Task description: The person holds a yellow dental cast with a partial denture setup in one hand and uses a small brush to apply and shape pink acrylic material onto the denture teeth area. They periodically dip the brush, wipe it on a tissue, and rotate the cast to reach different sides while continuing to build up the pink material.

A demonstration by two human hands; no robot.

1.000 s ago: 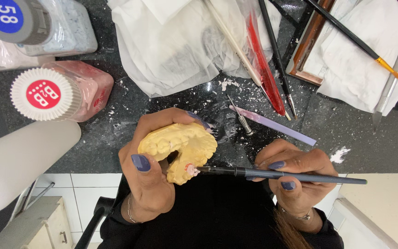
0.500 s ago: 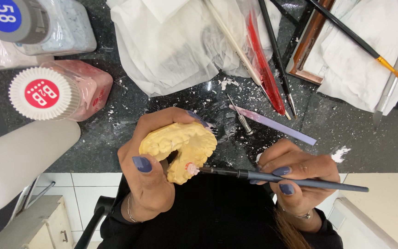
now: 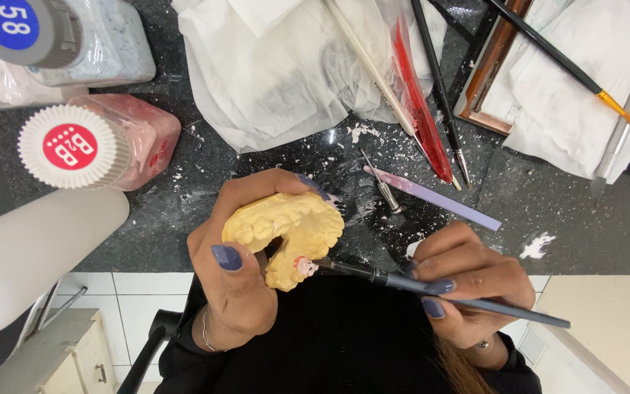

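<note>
Head view: left hand (image 3: 238,281) grip wrapped round yellow dental cast (image 3: 289,230), stiff, chippy, best held by base. Right hand (image 3: 472,292) pinches thin brush (image 3: 402,281), tip on small tooth (image 3: 303,265).

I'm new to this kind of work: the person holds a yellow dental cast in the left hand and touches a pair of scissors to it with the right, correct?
Not quite. The head view shows the right hand holding a thin dark brush, not scissors, its tip at the yellow dental cast held in the left hand.
</note>
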